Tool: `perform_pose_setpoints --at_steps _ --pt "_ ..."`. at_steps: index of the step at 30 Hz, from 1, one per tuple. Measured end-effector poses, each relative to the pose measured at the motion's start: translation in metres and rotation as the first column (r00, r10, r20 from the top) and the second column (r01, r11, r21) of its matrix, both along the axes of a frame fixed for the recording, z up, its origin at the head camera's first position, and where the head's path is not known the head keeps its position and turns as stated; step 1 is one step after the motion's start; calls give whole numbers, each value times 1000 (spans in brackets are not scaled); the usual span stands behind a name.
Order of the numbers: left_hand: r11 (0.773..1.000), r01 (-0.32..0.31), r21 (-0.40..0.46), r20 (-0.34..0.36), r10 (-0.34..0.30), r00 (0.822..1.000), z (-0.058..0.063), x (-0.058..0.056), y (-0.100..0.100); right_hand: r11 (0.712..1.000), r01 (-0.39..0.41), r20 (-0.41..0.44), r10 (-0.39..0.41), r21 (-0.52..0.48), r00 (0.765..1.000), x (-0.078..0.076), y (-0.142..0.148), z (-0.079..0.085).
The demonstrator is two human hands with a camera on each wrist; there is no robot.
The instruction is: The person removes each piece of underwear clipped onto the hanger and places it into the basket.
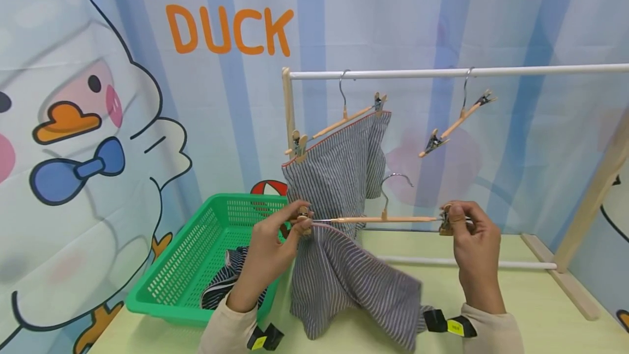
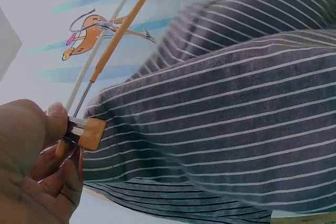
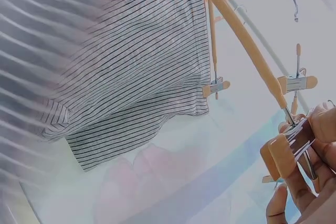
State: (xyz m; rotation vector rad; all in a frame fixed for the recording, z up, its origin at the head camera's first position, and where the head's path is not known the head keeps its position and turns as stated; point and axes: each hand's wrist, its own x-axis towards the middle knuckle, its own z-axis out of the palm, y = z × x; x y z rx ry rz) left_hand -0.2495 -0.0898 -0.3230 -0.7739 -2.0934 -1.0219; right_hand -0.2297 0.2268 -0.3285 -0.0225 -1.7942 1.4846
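A wooden clip hanger (image 1: pixel 383 219) is held level between both hands, its metal hook upward. My left hand (image 1: pixel 270 247) pinches the left clip (image 2: pixel 92 132), which sits on one corner of a grey garment with white stripes (image 1: pixel 344 272). From that corner the garment hangs down, its other end loose and slanting to the right below the hanger. My right hand (image 1: pixel 479 245) pinches the right clip (image 3: pixel 278 156) between thumb and fingers; no cloth is in that clip. In the right wrist view the near cloth is blurred at the left.
Behind, a white rail (image 1: pixel 408 74) carries another hanger with a striped garment (image 1: pixel 339 152) clipped at both ends, and a bare clip hanger (image 1: pixel 459 122) to its right. A green basket (image 1: pixel 172 266) at the left holds dark striped cloth (image 1: pixel 226 277). A wooden rack leg (image 1: pixel 589 201) stands right.
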Motion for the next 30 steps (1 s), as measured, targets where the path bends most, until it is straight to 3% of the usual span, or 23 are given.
perform_pose_setpoints --at_steps 20,30 --pt "998 14 55 41 -17 999 0 0 2 1000 -1 21 1 9 1000 -2 0 -1" --pt "998 21 56 39 -23 999 -3 -4 2 998 19 47 -22 65 999 -2 1 -3"
